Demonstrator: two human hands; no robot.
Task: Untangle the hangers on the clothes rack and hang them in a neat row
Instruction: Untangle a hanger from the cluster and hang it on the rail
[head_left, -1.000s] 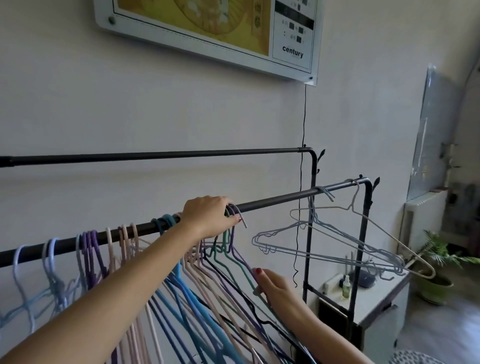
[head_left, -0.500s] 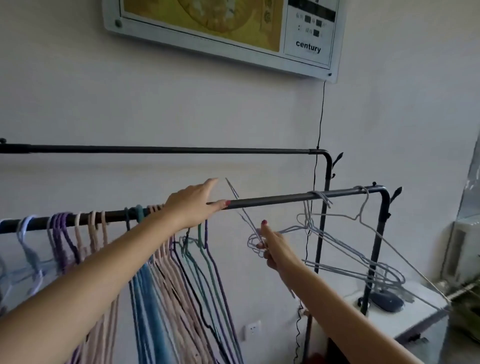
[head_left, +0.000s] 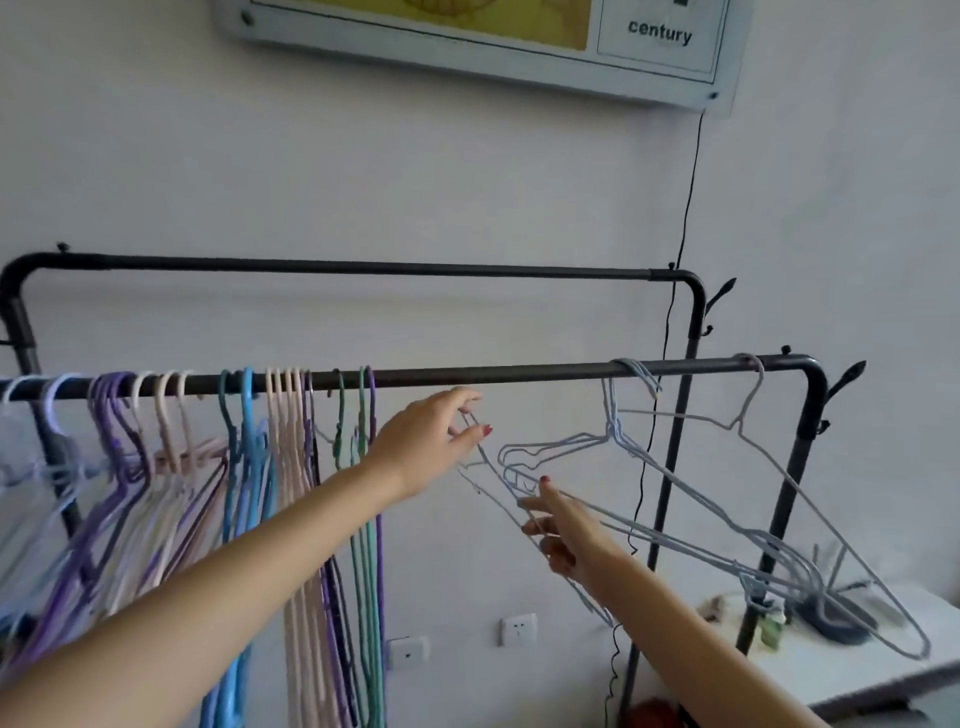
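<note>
Two bare forearms are reaching up from the lower edge. The right hand (head_left: 558, 525) is pinching the thin lower wire of a pale blue-grey wire hanger (head_left: 511, 499), fingers closed around it, index finger pointing up. The left hand (head_left: 426, 441) is pinching the same hanger's upper end between thumb and fingertips, just below the rail; both hands are showing red-painted nails. The hanger is hanging free of the rail, tilted, between the two hands.

Behind them the front rail (head_left: 493, 373) of the clothes rack is running across, a matte black round tube bending down at its right corner. On its left half a row of hangers (head_left: 291, 415) is hanging close together: thin, coated loops in lilac, purple, pale pink, blue and teal. Toward the right end a tangle of grey wire hangers (head_left: 727, 493) is dangling crookedly, frames interlocked and slanting down to the right.

Farther back a second black rail (head_left: 363, 267) is standing higher. A white cabinet top (head_left: 883, 670) is sitting at lower right. The wall (head_left: 363, 182) is plain and pale, carrying two white sockets (head_left: 517, 629), a thin black cord (head_left: 688, 208), and a framed panel (head_left: 519, 47) reading "century".
</note>
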